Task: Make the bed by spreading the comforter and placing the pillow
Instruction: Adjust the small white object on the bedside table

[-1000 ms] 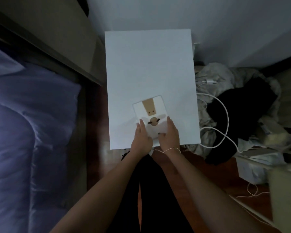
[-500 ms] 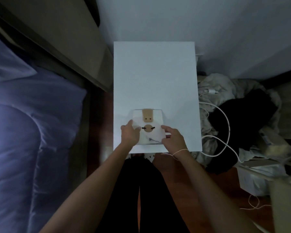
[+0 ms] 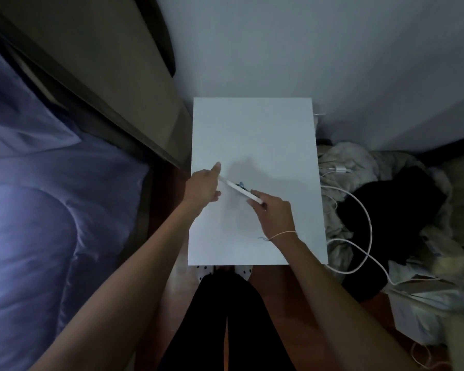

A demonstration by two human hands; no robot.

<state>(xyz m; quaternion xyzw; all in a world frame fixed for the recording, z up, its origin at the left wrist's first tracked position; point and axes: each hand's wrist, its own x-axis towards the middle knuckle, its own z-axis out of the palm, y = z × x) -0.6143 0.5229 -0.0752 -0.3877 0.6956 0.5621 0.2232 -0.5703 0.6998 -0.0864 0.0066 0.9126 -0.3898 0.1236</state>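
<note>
White table (image 3: 252, 129) stands against the wall, one flat white card (image 3: 240, 189) held tilted above it. Left hand (image 3: 202, 187) pinches the card's left end, right hand (image 3: 272, 212) grips its right end; two hands, apart. Lilac comforter (image 3: 38, 210) lies rumpled on the bed at left, a narrow floor gap between bed and table. Clothes pile (image 3: 386, 204) and one looping white cable (image 3: 364, 226) crowd the table's right edge.

free: white tabletop (image 3: 255, 135) far half | blocked right: clothes pile (image 3: 381, 199)
</note>
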